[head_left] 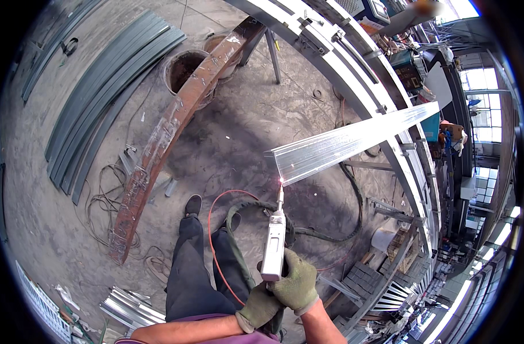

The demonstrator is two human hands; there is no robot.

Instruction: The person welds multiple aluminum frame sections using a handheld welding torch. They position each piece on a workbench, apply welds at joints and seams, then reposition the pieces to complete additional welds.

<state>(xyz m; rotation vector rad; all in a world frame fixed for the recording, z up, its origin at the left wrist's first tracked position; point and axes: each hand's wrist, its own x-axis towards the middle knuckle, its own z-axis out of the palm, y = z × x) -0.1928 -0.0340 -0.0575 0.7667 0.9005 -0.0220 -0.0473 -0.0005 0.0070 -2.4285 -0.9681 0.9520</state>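
Torch, white and boxy [274,246], up front of the body at lower centre, held in gloved hands. Bright pinkish point of light at its tip, right at the lower corner of the near end of a shiny metal profile [348,143]; whether the tip touches or stands just off, glare hides.

Key relation: torch axis runs from the gloves away from the wearer, nearly straight ahead, tip leaning slightly right. Profile's long axis runs off ahead and to the right at a broad angle to the torch, so the two meet only at that near corner. Profile lies beyond the fingers, ahead of both hands; its far part crosses above a bent-looking pale frame [353,86].

Right hand [296,281] is the nearer to the profile: fingers curled closed about the rear of the torch, at its right side. Left hand [259,309] sits lower and behind, against the right one; its fingers are mostly hidden, so cannot tell how far they close or whether they grip the torch itself.

Around: orange-red hose [210,229] looping left of the torch, dark sheathed cable [353,189] behind it. Rusty beam [164,135] slants well to the left; grey strips [107,97] lie on the floor past it.
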